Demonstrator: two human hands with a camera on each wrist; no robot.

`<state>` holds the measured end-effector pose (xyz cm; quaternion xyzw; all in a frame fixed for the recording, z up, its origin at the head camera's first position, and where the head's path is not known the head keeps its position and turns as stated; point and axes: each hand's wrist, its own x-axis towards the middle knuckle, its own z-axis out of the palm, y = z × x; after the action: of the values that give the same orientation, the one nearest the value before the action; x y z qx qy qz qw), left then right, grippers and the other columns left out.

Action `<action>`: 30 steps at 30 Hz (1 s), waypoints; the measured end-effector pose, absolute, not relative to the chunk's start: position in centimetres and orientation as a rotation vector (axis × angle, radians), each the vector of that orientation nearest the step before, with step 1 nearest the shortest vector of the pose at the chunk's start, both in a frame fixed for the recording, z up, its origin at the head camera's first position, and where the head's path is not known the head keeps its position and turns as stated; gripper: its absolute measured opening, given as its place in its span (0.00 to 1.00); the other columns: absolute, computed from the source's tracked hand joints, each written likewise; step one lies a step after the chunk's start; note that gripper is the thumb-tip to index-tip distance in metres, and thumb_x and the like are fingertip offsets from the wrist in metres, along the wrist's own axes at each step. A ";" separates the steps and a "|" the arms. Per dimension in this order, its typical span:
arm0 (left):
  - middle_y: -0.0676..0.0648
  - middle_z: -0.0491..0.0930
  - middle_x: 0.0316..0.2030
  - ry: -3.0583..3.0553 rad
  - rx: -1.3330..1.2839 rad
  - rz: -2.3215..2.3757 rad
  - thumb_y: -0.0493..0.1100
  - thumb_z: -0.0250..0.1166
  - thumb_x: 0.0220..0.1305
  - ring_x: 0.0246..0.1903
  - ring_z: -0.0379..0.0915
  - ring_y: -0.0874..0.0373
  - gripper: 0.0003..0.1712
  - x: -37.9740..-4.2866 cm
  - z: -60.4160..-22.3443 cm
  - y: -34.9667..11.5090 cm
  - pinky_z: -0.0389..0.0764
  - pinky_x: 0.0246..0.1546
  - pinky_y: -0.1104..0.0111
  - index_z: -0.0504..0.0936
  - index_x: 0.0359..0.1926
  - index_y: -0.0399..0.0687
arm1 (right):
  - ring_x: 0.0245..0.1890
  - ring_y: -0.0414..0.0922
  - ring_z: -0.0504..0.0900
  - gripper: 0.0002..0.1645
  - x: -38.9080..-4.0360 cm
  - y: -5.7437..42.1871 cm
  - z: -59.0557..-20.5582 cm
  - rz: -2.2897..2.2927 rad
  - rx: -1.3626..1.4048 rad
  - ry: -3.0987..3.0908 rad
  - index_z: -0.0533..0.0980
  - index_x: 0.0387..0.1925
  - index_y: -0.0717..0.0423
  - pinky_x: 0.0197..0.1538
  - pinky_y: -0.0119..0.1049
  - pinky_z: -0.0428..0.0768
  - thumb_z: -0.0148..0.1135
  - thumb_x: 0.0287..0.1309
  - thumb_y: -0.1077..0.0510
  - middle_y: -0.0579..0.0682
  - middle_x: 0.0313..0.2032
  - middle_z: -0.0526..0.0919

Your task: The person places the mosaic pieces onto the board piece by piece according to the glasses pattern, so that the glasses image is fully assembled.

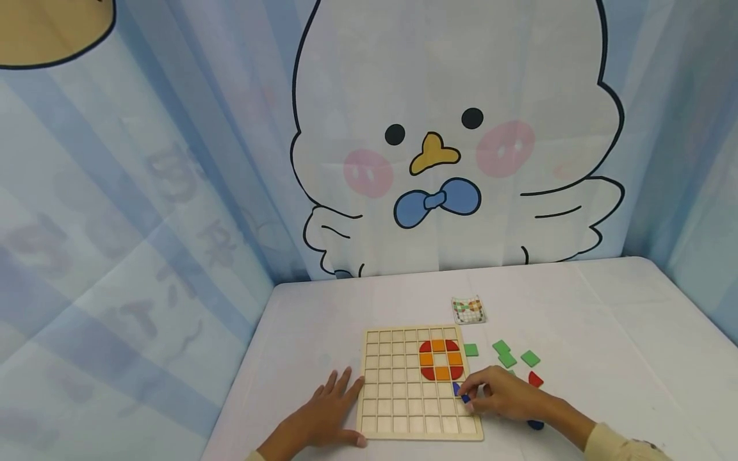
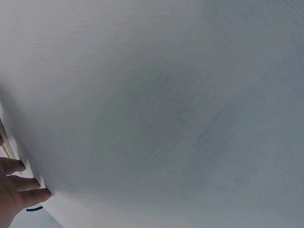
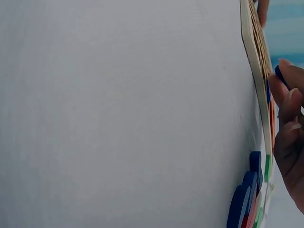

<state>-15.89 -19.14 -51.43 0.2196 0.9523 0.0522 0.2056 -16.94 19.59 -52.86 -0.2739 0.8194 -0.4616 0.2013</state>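
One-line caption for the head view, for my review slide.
Right hand pinches a blue piece over the right side of the grid board, left hand at its left edge.

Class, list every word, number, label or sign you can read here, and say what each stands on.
Nothing reads for certain.
Left curtain: faint, blurred letter-like marks, illegible.
Small card: coloured grid pattern; any lettering is too small to read.
Wooden grid board: no text visible.

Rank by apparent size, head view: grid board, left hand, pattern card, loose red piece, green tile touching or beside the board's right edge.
1. Grid board
2. Left hand
3. Pattern card
Red piece and green tile: smallest, too alike to rank.
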 end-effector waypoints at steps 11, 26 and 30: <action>0.37 0.49 0.79 2.653 0.621 0.129 0.81 0.62 0.48 0.76 0.45 0.32 0.64 -15.9 -51.6 -19.3 0.62 0.68 0.37 0.54 0.79 0.57 | 0.33 0.27 0.74 0.09 -16.3 18.4 -53.6 -1.223 -0.967 2.417 0.85 0.41 0.48 0.36 0.26 0.76 0.69 0.62 0.50 0.33 0.33 0.79; 0.36 0.49 0.78 2.660 0.627 0.130 0.81 0.62 0.49 0.76 0.46 0.32 0.63 -15.8 -51.2 -19.2 0.63 0.68 0.38 0.55 0.79 0.55 | 0.36 0.29 0.74 0.13 -16.1 18.4 -53.0 -1.099 -0.893 2.536 0.85 0.41 0.43 0.40 0.28 0.73 0.73 0.57 0.46 0.31 0.34 0.79; 0.36 0.49 0.79 2.661 0.632 0.132 0.81 0.62 0.49 0.76 0.46 0.32 0.63 -15.8 -51.3 -19.3 0.63 0.68 0.37 0.54 0.79 0.56 | 0.36 0.30 0.74 0.12 -16.1 18.5 -52.6 -1.068 -0.856 2.582 0.85 0.41 0.42 0.41 0.30 0.75 0.73 0.57 0.44 0.30 0.35 0.80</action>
<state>-15.79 -19.27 -51.33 0.2261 0.9521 0.0473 0.2003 -16.14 18.52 -52.63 -0.2913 0.8782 -0.3633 0.1091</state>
